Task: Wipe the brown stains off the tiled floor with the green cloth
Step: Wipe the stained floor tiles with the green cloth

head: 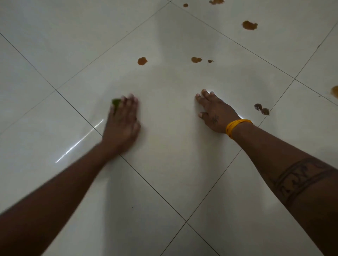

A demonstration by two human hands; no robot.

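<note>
My left hand point(122, 122) presses flat on the white tiled floor point(54, 54), blurred by motion, with the green cloth point(116, 103) under it; only a corner of cloth shows past the fingers. My right hand point(214, 111) rests flat on the floor with fingers spread and nothing in it, a yellow band at the wrist. Brown stains lie ahead: a round one point(142, 61), a pair point(196, 59) further right, a large blot point(249, 25) at the upper right, and a dark dried pair point(261, 109) just right of my right hand.
More brown spots sit at the top edge point(216, 1) and the right edge point(334, 90). Dark grout lines cross the glossy tiles diagonally. A bright glare streak point(80, 140) lies left of my left forearm.
</note>
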